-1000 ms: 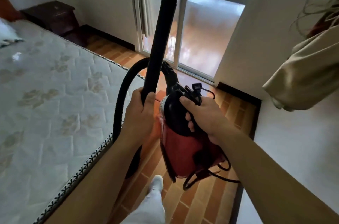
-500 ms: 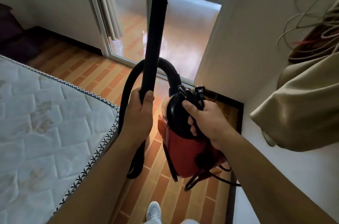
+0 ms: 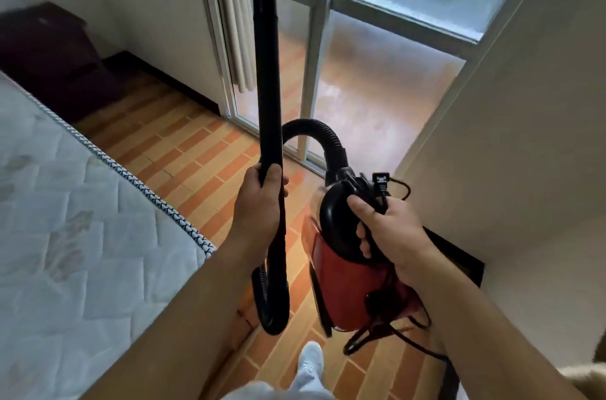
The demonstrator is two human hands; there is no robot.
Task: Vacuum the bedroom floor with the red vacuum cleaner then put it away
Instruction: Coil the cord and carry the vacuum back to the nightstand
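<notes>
I carry the red vacuum cleaner [image 3: 344,285] off the floor in front of me. My right hand [image 3: 390,232] grips its black top handle together with the bundled power cord and plug [image 3: 382,181]. My left hand [image 3: 260,206] is closed around the black wand [image 3: 267,78], which points straight up. The ribbed black hose [image 3: 314,129] arches from the vacuum's top, and loops down below my left hand. Loose cord hangs under the red body.
A bare quilted mattress [image 3: 75,235] fills the left. A dark bedside table [image 3: 42,45] stands at far left. A glass sliding door [image 3: 370,71] is ahead, a white wall corner [image 3: 511,137] to the right. Brick-pattern floor [image 3: 196,150] lies between; my white-shoed foot [image 3: 310,360] is below.
The view has swung left and up: the hanging beige cloth and wires have left the frame on the right, and the bedside table is back in sight. Both hands keep their grips.
</notes>
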